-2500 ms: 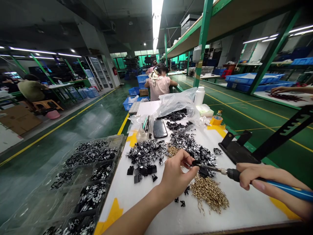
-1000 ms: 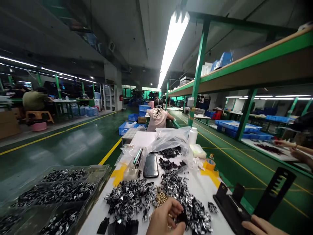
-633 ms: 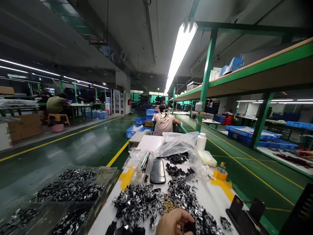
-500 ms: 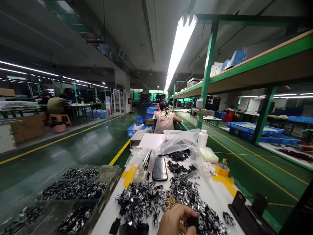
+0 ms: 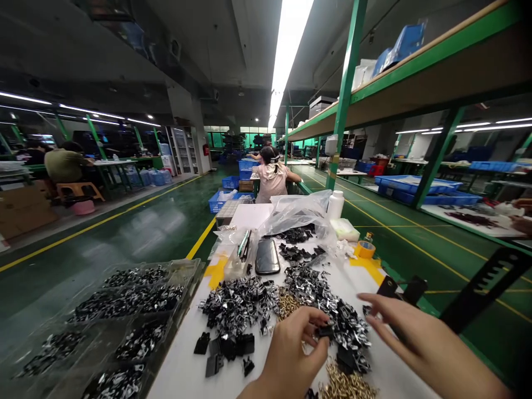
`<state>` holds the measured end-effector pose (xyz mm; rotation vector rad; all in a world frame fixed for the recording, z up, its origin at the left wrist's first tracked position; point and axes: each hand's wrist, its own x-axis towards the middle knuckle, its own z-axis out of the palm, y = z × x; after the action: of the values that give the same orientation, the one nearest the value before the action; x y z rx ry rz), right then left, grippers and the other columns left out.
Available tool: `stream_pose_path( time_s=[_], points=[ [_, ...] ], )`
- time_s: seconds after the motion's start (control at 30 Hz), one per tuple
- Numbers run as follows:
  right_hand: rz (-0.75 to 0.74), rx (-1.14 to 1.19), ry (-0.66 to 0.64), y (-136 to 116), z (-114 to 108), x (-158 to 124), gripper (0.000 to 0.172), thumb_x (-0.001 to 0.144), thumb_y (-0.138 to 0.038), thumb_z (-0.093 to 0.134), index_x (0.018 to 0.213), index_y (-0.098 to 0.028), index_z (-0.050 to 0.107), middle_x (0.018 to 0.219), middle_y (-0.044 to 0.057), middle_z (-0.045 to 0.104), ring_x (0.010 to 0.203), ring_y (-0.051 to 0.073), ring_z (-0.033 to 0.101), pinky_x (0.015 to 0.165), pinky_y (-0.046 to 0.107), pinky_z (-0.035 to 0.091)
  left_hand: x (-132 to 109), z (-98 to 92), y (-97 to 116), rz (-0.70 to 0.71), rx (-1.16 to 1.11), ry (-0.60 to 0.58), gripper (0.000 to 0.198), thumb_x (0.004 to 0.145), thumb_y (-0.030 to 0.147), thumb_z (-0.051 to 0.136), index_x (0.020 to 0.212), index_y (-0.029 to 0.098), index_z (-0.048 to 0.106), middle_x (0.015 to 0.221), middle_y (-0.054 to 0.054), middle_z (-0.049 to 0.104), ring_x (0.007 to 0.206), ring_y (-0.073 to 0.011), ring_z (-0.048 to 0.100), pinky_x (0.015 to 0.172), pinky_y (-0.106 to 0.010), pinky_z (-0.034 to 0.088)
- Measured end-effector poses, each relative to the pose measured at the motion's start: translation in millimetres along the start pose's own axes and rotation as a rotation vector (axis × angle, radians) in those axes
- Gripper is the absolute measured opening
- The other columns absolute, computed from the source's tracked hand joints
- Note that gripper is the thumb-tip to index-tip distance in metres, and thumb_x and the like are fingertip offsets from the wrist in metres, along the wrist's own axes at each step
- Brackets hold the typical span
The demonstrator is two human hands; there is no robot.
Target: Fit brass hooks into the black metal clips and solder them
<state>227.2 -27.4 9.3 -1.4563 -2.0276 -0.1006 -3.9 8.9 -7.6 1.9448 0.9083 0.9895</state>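
Note:
My left hand [image 5: 291, 354] is low at the middle of the white table [image 5: 187, 371], thumb and fingers pinched on a small black part [image 5: 325, 331]. My right hand [image 5: 409, 335] comes in from the right with its fingers stretched toward that part; nothing shows in them. Both hands hover over a heap of black-and-silver clips [image 5: 332, 310]. A second heap of the same clips [image 5: 239, 305] lies to the left, with a few flat black pieces [image 5: 226, 348] below it. Small brass parts [image 5: 288, 303] lie between the heaps, and more brass parts [image 5: 349, 387] lie at the bottom edge.
A phone [image 5: 267, 256], a clear plastic bag [image 5: 299, 213] of black parts, a white bottle [image 5: 335, 204] and a yellow tape roll [image 5: 364, 249] sit farther back. A black stand [image 5: 477, 288] rises at right. Clear trays [image 5: 137, 310] of clips adjoin the table's left. A seated person [image 5: 270, 176] works ahead.
The view has tilted down again. My left hand has lifted with the black part pinched. My right hand, out of view shortly before, has come in without the blue-handled tool it held earlier.

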Motion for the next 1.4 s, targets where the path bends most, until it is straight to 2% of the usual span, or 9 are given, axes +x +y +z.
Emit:
stream_pose_path(
  time_s=[0.07,0.13,0.33,0.47,0.67,0.87,1.03,1.3,1.4],
  points=[
    [-0.110,0.137,-0.197,-31.7,4.7,22.0,0.028,0.087,-0.029,0.048,0.115,-0.027,0.052,0.101,0.003,0.064,0.090,0.017,0.062,0.075,0.028,0.053,0.3,-2.4,-1.0,0.053,0.006,0.025,0.030,0.072,0.006,0.050,0.098,0.019,0.055,0.087,-0.004,0.063,0.075,-0.0160,0.060,0.064,-0.024,0.050],
    [-0.181,0.280,-0.293,-49.9,14.2,35.0,0.023,0.087,-0.023,0.048,0.109,-0.024,0.053,0.100,0.003,0.062,0.093,0.016,0.059,0.078,0.029,0.051,1.4,-5.7,-6.6,0.090,0.053,0.059,0.033,0.072,0.006,0.050,0.102,0.021,0.051,0.088,-0.003,0.064,0.074,-0.0160,0.061,0.065,-0.025,0.050],
    [-0.174,0.416,-0.225,-42.7,53.0,29.2,0.026,0.082,-0.013,0.047,0.106,-0.023,0.047,0.099,0.005,0.060,0.090,0.016,0.059,0.077,0.026,0.051,5.0,-8.1,-32.6,0.201,0.160,0.094,0.040,0.070,0.005,0.049,0.106,0.022,0.045,0.087,-0.003,0.063,0.071,-0.0172,0.061,0.064,-0.027,0.050],
    [-0.162,0.414,-0.183,-35.8,64.3,20.0,0.023,0.086,-0.015,0.044,0.108,-0.023,0.044,0.098,0.006,0.058,0.088,0.016,0.059,0.075,0.027,0.051,4.1,-8.6,-25.7,0.151,0.082,0.069,0.034,0.075,0.005,0.048,0.105,0.021,0.047,0.093,-0.005,0.062,0.083,-0.0182,0.061,0.072,-0.029,0.050],
    [-0.138,0.470,-0.095,-38.0,59.5,16.4,0.015,0.087,-0.015,0.043,0.101,-0.021,0.047,0.097,0.008,0.054,0.087,0.017,0.056,0.073,0.028,0.050,5.4,-9.9,-4.9,0.021,-0.205,0.046,0.021,0.079,0.008,0.052,0.098,0.017,0.052,0.098,-0.006,0.058,0.091,-0.0168,0.058,0.080,-0.029,0.051],
    [-0.125,0.422,-0.089,-39.7,52.7,18.0,0.013,0.087,-0.013,0.040,0.096,-0.021,0.046,0.097,0.007,0.048,0.090,0.018,0.054,0.073,0.030,0.048,9.1,-8.6,-5.4,-0.203,-0.475,-0.043,0.033,0.079,0.014,0.060,0.109,0.020,0.050,0.110,-0.007,0.054,0.100,-0.0174,0.053,0.083,-0.029,0.048],
    [-0.138,0.372,-0.090,-39.5,52.1,18.0,0.015,0.088,-0.011,0.038,0.095,-0.021,0.047,0.100,0.008,0.043,0.090,0.017,0.052,0.073,0.031,0.047,12.0,-8.7,-10.9,-0.299,-0.711,-0.153,0.032,0.079,0.020,0.064,0.109,0.018,0.053,0.085,-0.003,0.056,0.080,-0.0124,0.056,0.078,-0.029,0.048],
    [-0.152,0.312,-0.156,-38.5,55.2,18.4,0.016,0.088,-0.016,0.042,0.102,-0.021,0.047,0.111,0.010,0.042,0.099,0.020,0.051,0.081,0.036,0.047,14.0,-8.5,-12.0,-0.329,-0.643,-0.039,0.027,0.076,0.016,0.064,0.103,0.017,0.056,0.097,-0.005,0.055,0.084,-0.0134,0.057,0.076,-0.027,0.049],
    [-0.156,0.314,-0.209,-37.2,53.0,20.6,0.013,0.088,-0.018,0.042,0.099,-0.021,0.048,0.106,0.008,0.048,0.095,0.019,0.052,0.076,0.033,0.047,13.6,-8.8,-11.9,-0.338,-0.558,-0.089,0.031,0.077,0.017,0.064,0.106,0.018,0.056,0.098,-0.006,0.056,0.086,-0.0151,0.058,0.077,-0.028,0.049]
  ],
)
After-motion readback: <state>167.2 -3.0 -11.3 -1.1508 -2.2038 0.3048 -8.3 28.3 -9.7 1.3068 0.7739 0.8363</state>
